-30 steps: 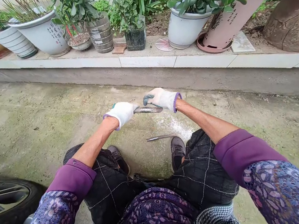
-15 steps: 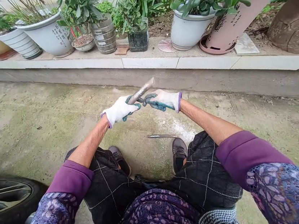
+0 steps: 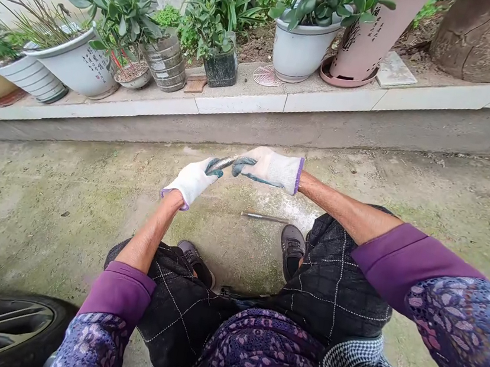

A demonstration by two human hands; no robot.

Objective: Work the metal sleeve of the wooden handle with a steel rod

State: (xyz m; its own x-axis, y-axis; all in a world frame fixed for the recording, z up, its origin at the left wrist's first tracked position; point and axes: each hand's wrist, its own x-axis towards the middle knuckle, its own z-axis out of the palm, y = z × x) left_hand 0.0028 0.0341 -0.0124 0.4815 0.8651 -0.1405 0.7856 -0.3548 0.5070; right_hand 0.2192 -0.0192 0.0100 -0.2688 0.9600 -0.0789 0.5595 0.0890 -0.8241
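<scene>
Gloved hands [image 3: 237, 173] around a metal rod [image 3: 223, 162]

Head camera looks forward and down, close over the lap; faces the planter ledge [image 3: 246, 97].

Dull grey metal rod [image 3: 222, 163], knitted cloth gloves with rubbery palms, rough mossy concrete ground [image 3: 45, 206].

You're in a home courtyard: potted plants [image 3: 85, 63] line a tiled ledge [image 3: 237, 100] above mossy concrete ground [image 3: 46, 201].
</scene>
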